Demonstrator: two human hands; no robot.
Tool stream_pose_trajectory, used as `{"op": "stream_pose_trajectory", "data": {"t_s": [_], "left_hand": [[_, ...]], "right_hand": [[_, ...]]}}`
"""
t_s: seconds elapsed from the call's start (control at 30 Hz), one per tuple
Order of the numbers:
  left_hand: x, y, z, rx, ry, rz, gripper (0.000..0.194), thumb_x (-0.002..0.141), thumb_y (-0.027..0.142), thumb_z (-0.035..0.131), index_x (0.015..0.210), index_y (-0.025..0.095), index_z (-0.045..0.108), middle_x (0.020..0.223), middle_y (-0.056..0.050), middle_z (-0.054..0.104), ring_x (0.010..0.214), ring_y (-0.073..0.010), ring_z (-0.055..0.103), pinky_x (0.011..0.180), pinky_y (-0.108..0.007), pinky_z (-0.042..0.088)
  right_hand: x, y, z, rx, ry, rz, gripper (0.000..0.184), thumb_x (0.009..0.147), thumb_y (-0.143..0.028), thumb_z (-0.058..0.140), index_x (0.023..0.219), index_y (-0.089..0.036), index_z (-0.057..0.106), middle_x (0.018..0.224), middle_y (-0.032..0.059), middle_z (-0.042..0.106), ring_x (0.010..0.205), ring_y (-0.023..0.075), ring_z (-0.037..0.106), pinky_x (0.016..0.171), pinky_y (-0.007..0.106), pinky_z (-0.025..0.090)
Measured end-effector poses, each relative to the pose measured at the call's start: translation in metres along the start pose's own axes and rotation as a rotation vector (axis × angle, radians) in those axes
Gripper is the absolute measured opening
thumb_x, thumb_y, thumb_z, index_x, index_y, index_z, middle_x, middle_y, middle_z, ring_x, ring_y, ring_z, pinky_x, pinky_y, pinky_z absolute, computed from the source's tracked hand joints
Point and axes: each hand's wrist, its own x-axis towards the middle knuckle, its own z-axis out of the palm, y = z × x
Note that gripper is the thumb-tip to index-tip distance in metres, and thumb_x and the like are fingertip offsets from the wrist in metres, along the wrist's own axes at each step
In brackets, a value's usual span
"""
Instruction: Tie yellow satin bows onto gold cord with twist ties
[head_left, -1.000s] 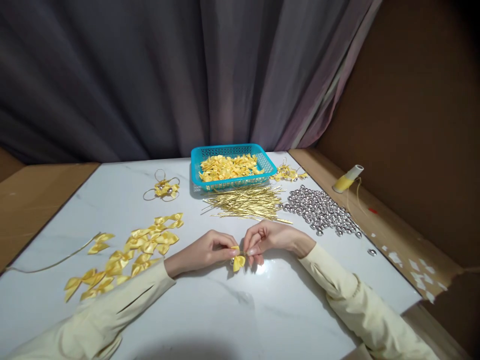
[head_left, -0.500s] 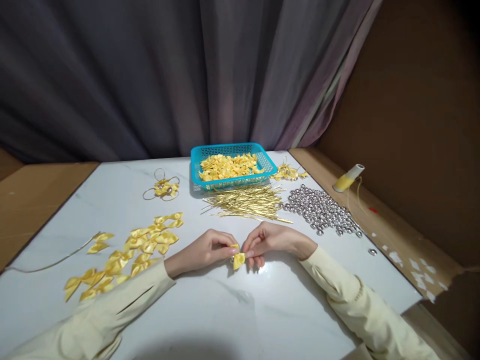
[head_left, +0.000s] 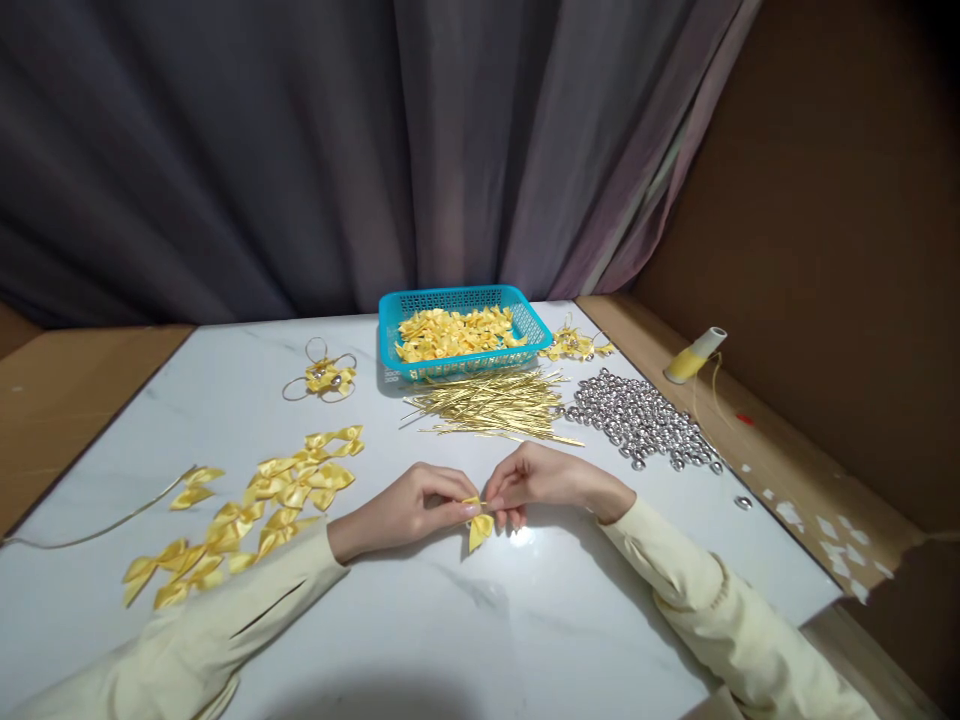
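Over the middle of the table, my left hand (head_left: 414, 510) pinches a yellow satin ribbon bow (head_left: 480, 530) between thumb and fingers. One loop of the bow hangs down below the fingertips. Close beside it, the closed fingers of my right hand (head_left: 541, 482) hold a thin gold tie (head_left: 482, 503) that runs across to the bow. How the tie passes round the bow is hidden by the fingers. Left of my hands lie several loose yellow bows (head_left: 291, 482).
Behind my hands are a pile of gold twist ties (head_left: 491, 403) and a blue basket (head_left: 388, 352) of yellow bows. Silver beads (head_left: 641, 418) spread at the right, near a thread cone (head_left: 696, 355). Looped bow pieces (head_left: 328, 377) lie back left, others (head_left: 576, 344) back right.
The bow has turned in my left fingers, and its loop now hangs lower and more pointed. The thin tie between my hands shows more clearly. Both hands stay in nearly the same place.
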Motion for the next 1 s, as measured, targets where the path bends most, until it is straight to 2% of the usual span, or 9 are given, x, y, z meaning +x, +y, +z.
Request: {"op": "stream_pose_trajectory", "data": {"t_s": [0.4,0.57,0.73,1.0], "left_hand": [[0.001,-0.004,0.002,0.092,0.025,-0.010,0.028,0.087,0.027,0.048,0.075,0.008,0.066,0.077,-0.009,0.066,0.067,-0.0133,0.057,0.063,-0.020,0.042],[-0.001,-0.006,0.002,0.134,0.037,-0.008,0.029,0.087,0.027,0.048,0.074,0.009,0.066,0.071,-0.007,0.066,0.062,-0.0119,0.055,0.059,-0.019,0.041],[-0.003,-0.004,0.004,0.169,0.072,0.052,0.028,0.087,0.026,0.048,0.073,0.010,0.067,0.073,-0.008,0.066,0.063,-0.0126,0.057,0.060,-0.020,0.043],[-0.008,-0.007,0.012,0.216,0.172,0.191,0.020,0.086,0.018,0.049,0.084,0.014,0.068,0.080,-0.010,0.068,0.073,-0.0168,0.059,0.069,-0.027,0.046]], "right_hand": [[-0.003,-0.004,0.004,-0.049,0.032,-0.010,0.015,0.073,-0.021,0.059,0.080,-0.010,0.068,0.062,0.0021,0.063,0.052,0.0093,0.058,0.054,0.023,0.048],[-0.003,-0.007,0.004,-0.122,0.053,-0.005,0.017,0.073,-0.023,0.061,0.082,-0.011,0.068,0.062,0.0018,0.063,0.053,0.0094,0.057,0.055,0.023,0.047],[-0.003,-0.007,0.001,-0.218,0.104,-0.026,0.018,0.066,-0.022,0.068,0.082,-0.013,0.070,0.066,0.0015,0.064,0.056,0.0090,0.053,0.056,0.022,0.043],[-0.002,-0.005,0.000,-0.248,0.125,-0.064,0.023,0.071,-0.032,0.066,0.081,-0.012,0.071,0.064,0.0022,0.063,0.054,0.0083,0.049,0.052,0.020,0.039]]}}
